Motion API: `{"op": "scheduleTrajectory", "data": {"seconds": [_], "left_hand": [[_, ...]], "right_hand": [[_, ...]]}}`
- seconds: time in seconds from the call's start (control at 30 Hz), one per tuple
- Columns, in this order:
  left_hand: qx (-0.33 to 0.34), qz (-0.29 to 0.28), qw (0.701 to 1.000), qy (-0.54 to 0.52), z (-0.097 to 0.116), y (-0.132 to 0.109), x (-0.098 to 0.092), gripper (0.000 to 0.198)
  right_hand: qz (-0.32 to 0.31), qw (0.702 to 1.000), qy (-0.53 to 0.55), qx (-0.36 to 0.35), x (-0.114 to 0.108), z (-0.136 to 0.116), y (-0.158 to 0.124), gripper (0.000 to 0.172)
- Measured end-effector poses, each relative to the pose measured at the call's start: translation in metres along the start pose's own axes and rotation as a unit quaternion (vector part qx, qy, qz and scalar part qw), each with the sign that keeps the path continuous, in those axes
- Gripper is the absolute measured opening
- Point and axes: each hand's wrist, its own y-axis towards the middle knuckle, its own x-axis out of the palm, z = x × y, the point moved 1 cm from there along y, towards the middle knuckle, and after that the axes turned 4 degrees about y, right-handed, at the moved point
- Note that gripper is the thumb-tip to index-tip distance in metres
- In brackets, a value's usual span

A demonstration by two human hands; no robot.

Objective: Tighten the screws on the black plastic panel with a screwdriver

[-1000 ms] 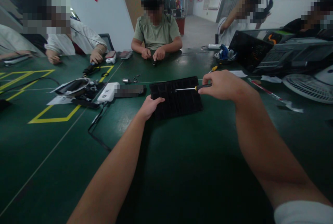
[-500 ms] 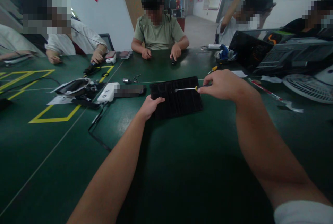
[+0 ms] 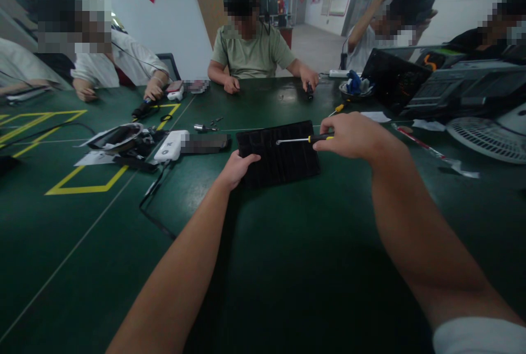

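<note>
A black rectangular panel with ridges (image 3: pixel 279 165) lies on the green table in front of me, slightly turned. My left hand (image 3: pixel 238 169) grips its left edge, thumb on top and the other fingers hidden underneath. In my right hand (image 3: pixel 349 135) is a screwdriver (image 3: pixel 293 140) with a black and yellow handle, held level between thumb and fingers at the handle's rear. Its metal shaft points left over the panel, with a small shiny bit at the tip near the panel's middle. Whether the tip touches the panel I cannot tell.
Left of the panel are a dark flat object (image 3: pixel 207 144), a white device with a cable (image 3: pixel 171 146) and small metal parts (image 3: pixel 200 127). Behind my right hand lies a yellow screwdriver (image 3: pixel 338 108); a white fan (image 3: pixel 489 137) stands far right. Several people sit around the table.
My right fingers have slid back along the screwdriver handle, so more of it shows. Across the table, a person's hand has moved right with a small black object. My left hand stays put.
</note>
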Motion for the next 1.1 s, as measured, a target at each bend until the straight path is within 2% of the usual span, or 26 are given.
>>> {"op": "scheduleTrajectory", "data": {"seconds": [0.43,1.1], "left_hand": [[-0.001,0.009,1.0,-0.011,0.0,-0.0004,0.0016,0.038],[-0.001,-0.007,1.0,-0.002,-0.002,0.0023,-0.0011,0.035]], "right_hand": [[0.007,1.0,-0.006,0.0,0.0003,-0.0027,-0.0033,0.031],[0.006,1.0,-0.003,-0.005,0.0006,-0.0026,-0.0032,0.031]]}}
